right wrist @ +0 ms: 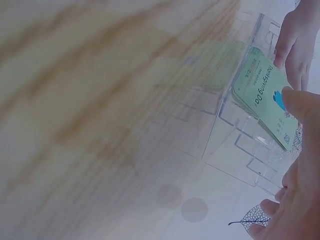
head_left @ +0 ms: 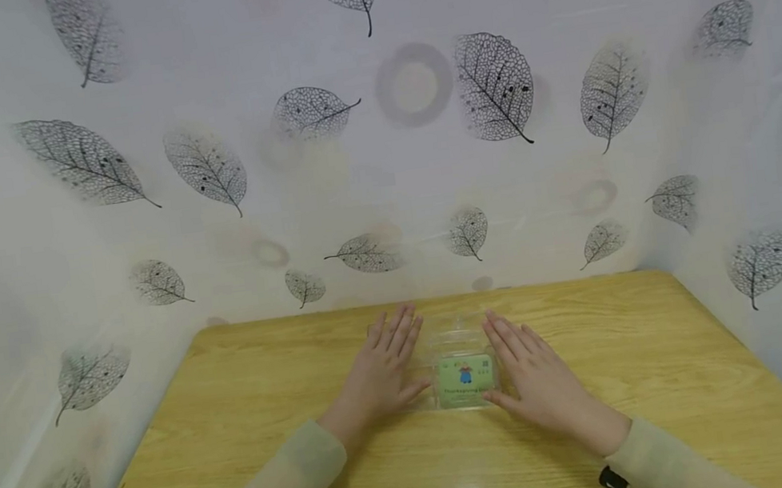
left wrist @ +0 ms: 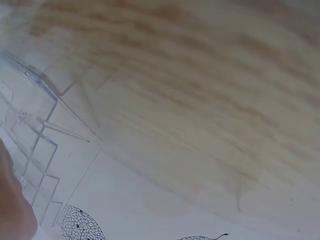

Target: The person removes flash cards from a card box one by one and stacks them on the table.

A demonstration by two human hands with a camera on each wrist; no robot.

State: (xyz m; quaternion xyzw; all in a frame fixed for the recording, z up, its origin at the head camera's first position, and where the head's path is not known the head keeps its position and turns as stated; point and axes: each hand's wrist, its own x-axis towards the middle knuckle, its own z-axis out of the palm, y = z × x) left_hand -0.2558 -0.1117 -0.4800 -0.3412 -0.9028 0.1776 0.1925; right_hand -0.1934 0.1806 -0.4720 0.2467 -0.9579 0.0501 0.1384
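A clear plastic stepped holder (head_left: 458, 338) stands on the table between my two hands. In its front slot sits a stack of green cards (right wrist: 260, 95) with a blue figure and the words "Thanksgiving Day". My left hand (head_left: 386, 373) lies along the holder's left side, fingers straight and thumb pointing at it. On the other side is my right hand (head_left: 538, 376), its fingers extended along the holder and its thumb right at the lower right corner of the cards. The left wrist view catches the transparent tiers of the holder (left wrist: 50, 145) and a little of the left hand.
The wooden table (head_left: 237, 422) runs back to a white curtain (head_left: 384, 180) printed with leaves, which also hangs on both sides. A dark band (head_left: 614, 482) shows at the right sleeve. Light reflects off the table near the front.
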